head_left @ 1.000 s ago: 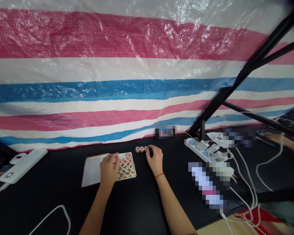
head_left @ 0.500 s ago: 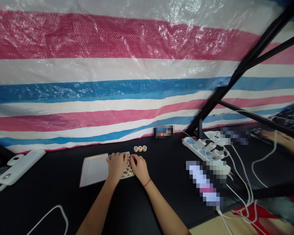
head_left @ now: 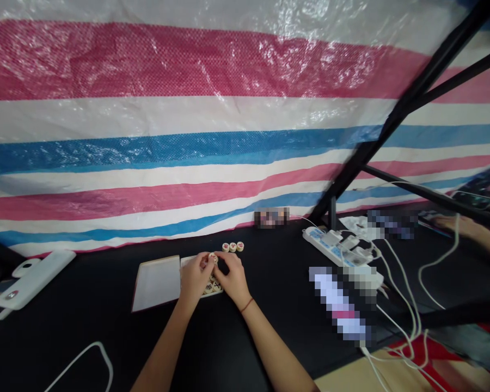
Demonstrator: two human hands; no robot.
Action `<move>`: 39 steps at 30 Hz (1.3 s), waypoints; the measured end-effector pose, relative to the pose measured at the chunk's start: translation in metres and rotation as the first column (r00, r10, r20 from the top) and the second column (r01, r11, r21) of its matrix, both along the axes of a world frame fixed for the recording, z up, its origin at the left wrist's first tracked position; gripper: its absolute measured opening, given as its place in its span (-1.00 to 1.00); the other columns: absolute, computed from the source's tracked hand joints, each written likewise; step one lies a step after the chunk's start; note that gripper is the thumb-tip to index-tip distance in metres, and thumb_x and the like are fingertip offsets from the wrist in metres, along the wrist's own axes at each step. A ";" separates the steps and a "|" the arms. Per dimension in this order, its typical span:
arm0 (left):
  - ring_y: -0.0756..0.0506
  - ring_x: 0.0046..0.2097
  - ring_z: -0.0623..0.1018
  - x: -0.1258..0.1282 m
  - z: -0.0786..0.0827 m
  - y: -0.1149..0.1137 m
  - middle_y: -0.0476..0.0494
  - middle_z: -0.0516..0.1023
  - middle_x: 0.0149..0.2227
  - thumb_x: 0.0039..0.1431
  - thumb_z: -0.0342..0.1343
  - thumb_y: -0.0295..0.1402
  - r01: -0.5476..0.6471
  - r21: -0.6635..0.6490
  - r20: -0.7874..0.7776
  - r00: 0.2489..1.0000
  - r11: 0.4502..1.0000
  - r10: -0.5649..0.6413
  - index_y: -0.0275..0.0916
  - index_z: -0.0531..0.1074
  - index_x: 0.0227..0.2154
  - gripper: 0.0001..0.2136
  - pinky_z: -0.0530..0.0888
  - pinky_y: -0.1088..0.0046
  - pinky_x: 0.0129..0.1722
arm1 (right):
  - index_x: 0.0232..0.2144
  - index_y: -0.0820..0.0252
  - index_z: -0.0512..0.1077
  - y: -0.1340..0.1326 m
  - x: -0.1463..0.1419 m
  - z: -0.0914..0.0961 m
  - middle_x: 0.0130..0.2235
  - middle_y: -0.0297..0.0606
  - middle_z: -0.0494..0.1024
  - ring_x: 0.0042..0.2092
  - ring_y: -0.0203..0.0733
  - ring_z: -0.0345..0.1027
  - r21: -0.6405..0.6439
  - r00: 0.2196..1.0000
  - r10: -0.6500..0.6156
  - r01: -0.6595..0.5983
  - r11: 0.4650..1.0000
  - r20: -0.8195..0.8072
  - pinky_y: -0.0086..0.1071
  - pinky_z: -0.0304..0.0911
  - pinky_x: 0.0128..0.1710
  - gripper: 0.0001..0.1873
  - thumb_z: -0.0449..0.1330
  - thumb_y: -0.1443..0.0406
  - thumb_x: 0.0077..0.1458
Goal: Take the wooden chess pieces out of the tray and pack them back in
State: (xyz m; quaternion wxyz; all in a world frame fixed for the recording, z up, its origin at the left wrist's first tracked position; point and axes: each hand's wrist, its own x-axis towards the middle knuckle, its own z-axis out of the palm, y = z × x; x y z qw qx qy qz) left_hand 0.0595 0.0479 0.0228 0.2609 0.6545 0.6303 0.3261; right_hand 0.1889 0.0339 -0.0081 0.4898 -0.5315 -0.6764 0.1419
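Observation:
My left hand (head_left: pixel 195 277) is over a shallow box (head_left: pixel 217 293) of Chinese chess pieces, pinching one round cream Chinese chess piece (head_left: pixel 213 258) by its side. My right hand (head_left: pixel 233 276), with a thin red string at the wrist, closes its thumb and fingertips on that piece from the right. Below the fingers, a few pieces with black characters (head_left: pixel 209 288) show in the box; my hands hide the others. The opened lid (head_left: pixel 157 284), pale inside, lies flat to the left. Beyond the box stand three pieces with red characters (head_left: pixel 232 247) in a row.
A white power strip (head_left: pixel 324 244) with plugs and cables is at the right, near a blurred-out device (head_left: pixel 338 305). A white device (head_left: pixel 36 279) lies at the left. Behind the black table hangs a striped sheet (head_left: pixel 167 190). Another person's hand (head_left: pixel 453 224) is at far right.
Both hands have drawn together, and one Chinese chess piece has come up between their fingertips from the box. The row of three pieces stays in place.

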 end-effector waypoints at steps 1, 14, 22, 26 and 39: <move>-0.13 -0.22 0.57 -0.002 -0.003 -0.002 -0.10 0.62 -0.30 0.14 0.00 -0.14 0.014 -0.003 0.108 0.994 1.000 -0.014 -0.16 0.48 -0.26 -0.74 0.41 0.31 -0.14 | -0.11 0.13 0.44 -0.001 -0.001 0.002 -0.16 -0.20 0.55 -0.11 -0.14 0.39 0.014 1.000 0.014 -0.014 1.000 -0.016 -0.25 0.28 -0.06 -0.71 0.16 0.29 0.08; -0.13 -0.11 0.57 -0.042 -0.044 -0.011 -0.19 0.55 -0.11 0.07 0.12 -0.10 -0.211 0.073 0.516 0.844 0.975 0.144 -0.22 0.45 -0.14 -0.63 0.54 0.37 -0.12 | -0.26 0.23 0.49 0.022 0.072 -0.025 -0.26 -0.12 0.57 -0.17 -0.07 0.36 -0.042 0.880 -0.454 0.464 0.885 0.138 -0.23 0.24 -0.14 -0.73 0.06 0.22 0.10; -0.04 -0.26 0.56 -0.032 -0.041 -0.019 -0.13 0.53 -0.21 0.15 0.07 -0.21 -0.040 0.303 0.242 0.970 0.952 -0.036 -0.19 0.44 -0.08 -0.69 0.52 0.41 -0.18 | -0.28 0.20 0.50 0.022 0.068 -0.011 -0.18 -0.10 0.55 -0.11 -0.04 0.34 -0.058 0.902 -0.409 0.420 0.906 0.137 -0.21 0.21 -0.12 -0.73 0.05 0.20 0.13; -0.11 -0.19 0.55 -0.020 -0.038 -0.029 -0.14 0.56 -0.20 0.16 0.06 -0.29 0.084 0.383 0.069 0.991 0.920 -0.119 -0.14 0.47 -0.12 -0.76 0.49 0.32 -0.10 | -0.12 0.15 0.45 -0.016 0.019 0.022 -0.21 -0.22 0.56 -0.22 -0.19 0.41 -0.113 0.999 0.048 -0.050 0.992 -0.019 -0.36 0.31 -0.18 -0.69 0.17 0.21 0.07; -0.09 -0.20 0.55 -0.017 -0.036 -0.034 -0.13 0.55 -0.27 0.24 -0.02 -0.30 0.146 0.429 -0.008 0.987 0.892 -0.158 -0.17 0.38 -0.03 -0.73 0.48 0.32 -0.10 | -0.22 0.26 0.48 0.043 0.098 -0.026 -0.22 -0.09 0.57 -0.17 -0.04 0.42 -0.093 0.904 -0.416 0.424 0.901 0.095 -0.19 0.29 -0.10 -0.67 0.09 0.20 0.02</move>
